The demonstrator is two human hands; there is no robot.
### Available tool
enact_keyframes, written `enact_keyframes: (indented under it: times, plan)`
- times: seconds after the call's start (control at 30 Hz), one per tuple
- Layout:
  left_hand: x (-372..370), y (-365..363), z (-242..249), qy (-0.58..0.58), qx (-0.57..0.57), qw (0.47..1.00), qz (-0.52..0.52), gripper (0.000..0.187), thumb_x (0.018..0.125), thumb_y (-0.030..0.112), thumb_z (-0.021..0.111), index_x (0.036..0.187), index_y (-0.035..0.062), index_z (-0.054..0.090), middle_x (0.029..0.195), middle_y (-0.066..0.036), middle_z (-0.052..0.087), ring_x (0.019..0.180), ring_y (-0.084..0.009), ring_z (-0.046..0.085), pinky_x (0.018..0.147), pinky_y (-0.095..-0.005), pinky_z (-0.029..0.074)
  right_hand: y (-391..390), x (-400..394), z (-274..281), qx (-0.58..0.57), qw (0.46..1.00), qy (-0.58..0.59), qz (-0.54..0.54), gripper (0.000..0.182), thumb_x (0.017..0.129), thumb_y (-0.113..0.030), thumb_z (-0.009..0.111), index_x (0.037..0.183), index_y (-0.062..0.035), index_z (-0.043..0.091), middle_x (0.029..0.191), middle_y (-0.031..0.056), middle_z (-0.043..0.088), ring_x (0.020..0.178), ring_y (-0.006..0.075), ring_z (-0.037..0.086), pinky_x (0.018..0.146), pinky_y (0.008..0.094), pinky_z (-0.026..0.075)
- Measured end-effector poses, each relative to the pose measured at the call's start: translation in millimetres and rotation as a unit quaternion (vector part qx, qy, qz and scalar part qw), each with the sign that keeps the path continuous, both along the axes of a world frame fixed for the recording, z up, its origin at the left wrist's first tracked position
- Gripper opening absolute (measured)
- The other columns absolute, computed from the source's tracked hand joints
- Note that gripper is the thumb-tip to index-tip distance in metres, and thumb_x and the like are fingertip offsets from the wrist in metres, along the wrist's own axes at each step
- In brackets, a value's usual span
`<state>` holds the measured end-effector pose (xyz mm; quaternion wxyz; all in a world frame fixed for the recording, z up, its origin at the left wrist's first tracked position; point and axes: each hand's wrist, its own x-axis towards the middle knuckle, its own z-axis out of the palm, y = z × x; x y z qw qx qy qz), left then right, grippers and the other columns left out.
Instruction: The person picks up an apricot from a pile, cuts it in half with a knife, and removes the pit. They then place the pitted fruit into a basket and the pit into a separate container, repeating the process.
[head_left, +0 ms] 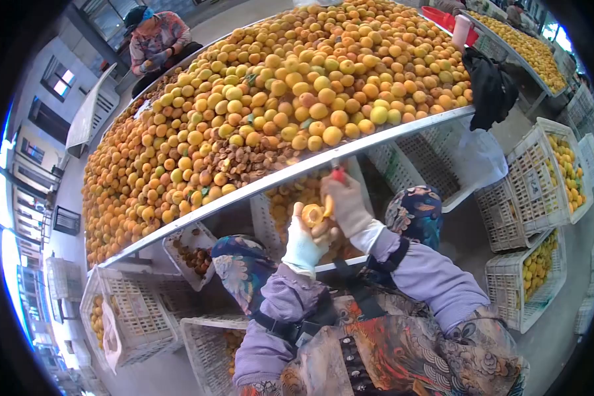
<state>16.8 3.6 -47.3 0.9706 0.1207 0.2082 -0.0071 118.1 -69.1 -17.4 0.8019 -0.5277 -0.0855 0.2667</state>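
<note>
In the lower middle of the head view, my left hand [306, 243], in a pale glove, is closed around a cut apricot [313, 215] with its hollow inside facing up. My right hand [351, 206], also gloved, is closed around a small red-handled tool [338, 174]; its working end cannot be made out. An orange strip of apricot [328, 205] shows between the two hands. Both hands are just in front of the table's metal edge [277, 178]. Below them, a crate [263, 221] holds more orange fruit, partly hidden by my hands.
Apricots [310, 86] are heaped over the table, with a pile of brown pits [247, 160] near its edge. A black cloth [490, 89] hangs at the right corner. Plastic crates [511, 198] stand at both sides. Another person [157, 43] sits at the far left.
</note>
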Motion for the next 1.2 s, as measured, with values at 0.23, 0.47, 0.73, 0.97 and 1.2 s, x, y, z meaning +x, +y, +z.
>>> enact_keyframes:
  times: [0.23, 0.47, 0.73, 0.97, 1.2]
  plan:
    - [-17.6, 9.0, 14.0, 0.051, 0.158, 0.983, 0.079, 0.062, 0.091, 0.062, 0.033, 0.09, 0.0057, 0.06, 0.058, -0.006, 0.05, 0.046, -0.0171, 0.041, 0.065, -0.0349, 0.045, 1.2, -1.7, -14.0, -0.098, 0.975, -0.182, 0.078, 0.022, 0.086, -0.024, 0.061, 0.089, -0.0028, 0.059, 0.07, 0.0043, 0.057, 0.065, 0.0146, 0.054, 0.062, 0.0288, 0.045]
    - [-34.8, 22.8, 18.8, 0.056, 0.229, 0.963, 0.134, 0.055, 0.095, 0.052, 0.034, 0.111, 0.0036, 0.052, 0.059, -0.003, 0.049, 0.045, -0.0128, 0.043, 0.062, -0.0339, 0.051, 0.8, -0.7, -6.9, -0.184, 0.946, -0.246, 0.106, 0.026, 0.088, -0.031, 0.057, 0.091, -0.0051, 0.059, 0.076, 0.0071, 0.059, 0.065, 0.0178, 0.057, 0.061, 0.0304, 0.045]
    - [-43.7, 1.5, 30.8, 0.057, 0.298, 0.953, 0.008, 0.065, 0.091, 0.062, 0.031, 0.09, 0.0023, 0.058, 0.053, 0.0, 0.043, 0.042, -0.0086, 0.039, 0.061, -0.0244, 0.05, -14.5, -7.8, 64.1, 0.153, 0.975, -0.035, 0.159, 0.029, 0.093, -0.029, 0.048, 0.078, -0.0043, 0.055, 0.057, 0.0002, 0.047, 0.044, 0.0075, 0.043, 0.041, 0.0196, 0.034]
    - [-44.6, -14.8, 50.1, 0.056, 0.282, 0.956, -0.067, 0.063, 0.09, 0.062, 0.035, 0.102, 0.0038, 0.055, 0.083, -0.006, 0.057, 0.05, -0.0104, 0.049, 0.054, -0.0239, 0.052, -19.5, -8.6, 64.6, 0.168, 0.946, -0.156, 0.228, 0.044, 0.094, -0.04, 0.046, 0.065, -0.0074, 0.049, 0.049, -0.0023, 0.04, 0.04, 0.0055, 0.035, 0.038, 0.0206, 0.025]
    - [-47.5, -16.7, 38.4, -0.018, 0.596, 0.783, -0.177, 0.04, 0.098, 0.033, 0.038, 0.127, 0.0052, 0.038, 0.097, -0.008, 0.055, 0.069, -0.0128, 0.057, 0.064, -0.0277, 0.053, -31.2, -12.2, 78.6, 0.08, 0.938, -0.003, 0.337, 0.028, 0.084, -0.026, 0.066, 0.069, -0.0061, 0.055, 0.056, -0.0012, 0.05, 0.045, 0.0055, 0.044, 0.04, 0.0195, 0.032]
